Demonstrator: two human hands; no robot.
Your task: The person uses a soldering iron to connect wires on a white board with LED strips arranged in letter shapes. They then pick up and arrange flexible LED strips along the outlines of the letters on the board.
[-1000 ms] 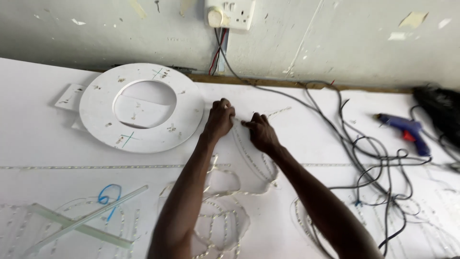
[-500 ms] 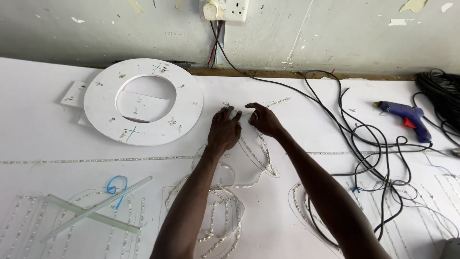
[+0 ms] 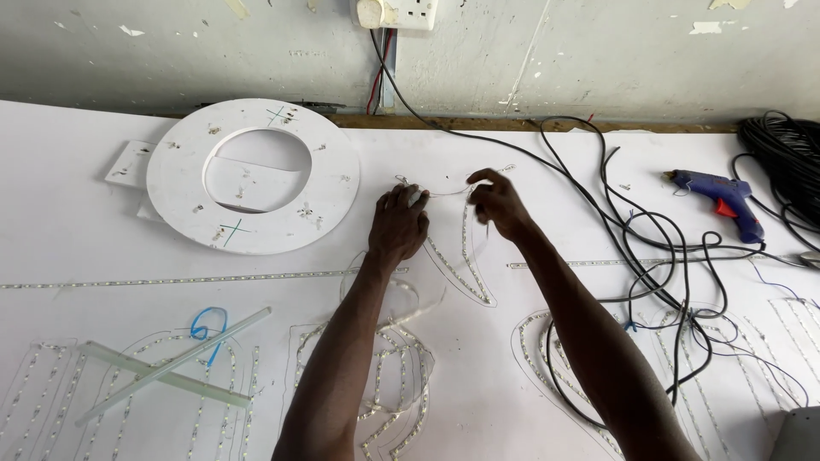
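The LED strip (image 3: pixel 461 256) lies on the white tabletop (image 3: pixel 85 196), its upper end raised and stretched between both hands just right of the white ring board (image 3: pixel 342 183). The left hand (image 3: pixel 398 224) presses down on that end with its grip closed over it, something small and pale showing at the fingertips. The right hand (image 3: pixel 498 201) pinches the thin wire tail of the strip, thumb and forefinger together.

Status: several outlined shapes nearer the camera already carry rows of strip (image 3: pixel 389 376), and long single runs cross the tabletop at left and right. The loop under the hands has strip along its sides; its top section is in hand and, as I judge it, not yet laid flat. Whether any run is bonded cannot be told.

Surroundings: clear glue sticks (image 3: pixel 162 367) lie at lower left, a blue glue gun (image 3: pixel 722 198) at right among black cables (image 3: pixel 658 248) running up to the wall socket (image 3: pixel 398 12).
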